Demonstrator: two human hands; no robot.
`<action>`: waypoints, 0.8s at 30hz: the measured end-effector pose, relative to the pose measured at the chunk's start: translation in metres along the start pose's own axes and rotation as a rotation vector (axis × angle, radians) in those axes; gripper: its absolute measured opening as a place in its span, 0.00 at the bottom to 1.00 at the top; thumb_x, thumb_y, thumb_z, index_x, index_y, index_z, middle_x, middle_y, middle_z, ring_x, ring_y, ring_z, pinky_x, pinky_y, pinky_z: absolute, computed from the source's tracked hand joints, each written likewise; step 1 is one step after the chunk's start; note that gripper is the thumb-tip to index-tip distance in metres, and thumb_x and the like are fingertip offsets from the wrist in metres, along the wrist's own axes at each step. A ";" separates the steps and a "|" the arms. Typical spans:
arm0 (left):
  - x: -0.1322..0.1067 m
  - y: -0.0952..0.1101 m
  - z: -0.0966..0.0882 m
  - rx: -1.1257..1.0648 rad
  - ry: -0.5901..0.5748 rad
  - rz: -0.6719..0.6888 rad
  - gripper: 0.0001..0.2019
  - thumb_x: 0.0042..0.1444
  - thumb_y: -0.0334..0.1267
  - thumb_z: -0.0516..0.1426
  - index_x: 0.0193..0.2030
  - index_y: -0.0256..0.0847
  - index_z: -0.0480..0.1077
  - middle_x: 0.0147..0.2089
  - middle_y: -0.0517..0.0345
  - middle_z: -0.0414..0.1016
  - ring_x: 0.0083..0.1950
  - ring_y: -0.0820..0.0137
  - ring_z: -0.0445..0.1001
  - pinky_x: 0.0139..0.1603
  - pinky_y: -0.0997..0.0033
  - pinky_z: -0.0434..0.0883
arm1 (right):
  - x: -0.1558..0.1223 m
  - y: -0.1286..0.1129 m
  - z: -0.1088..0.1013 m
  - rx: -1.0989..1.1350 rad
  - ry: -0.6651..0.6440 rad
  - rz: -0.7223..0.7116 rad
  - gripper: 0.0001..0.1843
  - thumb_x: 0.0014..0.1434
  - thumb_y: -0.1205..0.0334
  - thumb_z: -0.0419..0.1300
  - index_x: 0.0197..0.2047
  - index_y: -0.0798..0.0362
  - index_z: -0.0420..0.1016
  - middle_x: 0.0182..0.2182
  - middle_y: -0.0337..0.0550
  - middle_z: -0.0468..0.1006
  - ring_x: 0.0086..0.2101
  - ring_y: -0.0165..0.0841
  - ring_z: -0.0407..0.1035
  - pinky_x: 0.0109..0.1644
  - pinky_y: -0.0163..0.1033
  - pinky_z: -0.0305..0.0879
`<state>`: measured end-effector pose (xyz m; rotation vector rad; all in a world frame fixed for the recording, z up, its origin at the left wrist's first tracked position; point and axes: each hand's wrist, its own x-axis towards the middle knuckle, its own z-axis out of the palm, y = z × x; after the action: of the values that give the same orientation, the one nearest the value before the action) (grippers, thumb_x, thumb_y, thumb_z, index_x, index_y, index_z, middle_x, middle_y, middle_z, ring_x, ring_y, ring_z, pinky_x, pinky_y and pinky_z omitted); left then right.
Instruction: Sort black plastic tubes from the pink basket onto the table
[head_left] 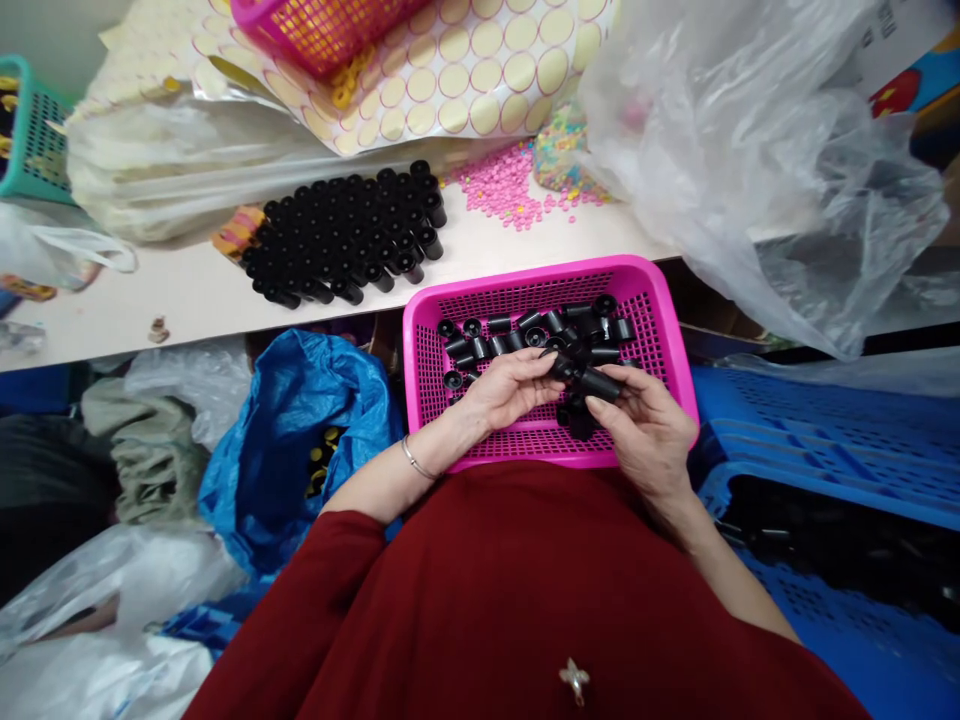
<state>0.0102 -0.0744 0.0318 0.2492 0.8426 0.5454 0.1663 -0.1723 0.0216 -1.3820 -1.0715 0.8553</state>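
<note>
A pink plastic basket [679,370] rests against my front, with several small black cylinders [499,323] lying loose in it. Above its near side, my left hand [517,388] pinches a black cylinder [561,366] between thumb and fingers. Close beside it, my right hand [649,420] is closed around another black cylinder [600,384], held slightly tilted. The two held pieces almost meet; whether they touch I cannot tell. On the table stands a tight block of upright black cylinders [337,235], with their hollow ends upward.
Pink beads [504,185] are scattered on the white table [187,285], near sheets of round stickers [517,70]. A blue bag [240,450] hangs open at my left. Blue crates [825,410] with black pieces stand at my right. Clear plastic bags [750,150] overhang the table's right side.
</note>
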 end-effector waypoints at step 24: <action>-0.023 -0.020 -0.009 0.326 0.078 0.509 0.22 0.41 0.42 0.73 0.43 0.38 0.78 0.38 0.56 0.80 0.37 0.70 0.75 0.42 0.67 0.74 | 0.012 0.015 0.024 -0.305 -0.160 -0.324 0.19 0.56 0.56 0.73 0.49 0.48 0.77 0.46 0.47 0.81 0.33 0.34 0.76 0.38 0.43 0.80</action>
<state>-0.0024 -0.1037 0.0323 0.7576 0.9465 0.8951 0.1493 -0.1520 0.0055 -1.3506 -1.5515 0.5867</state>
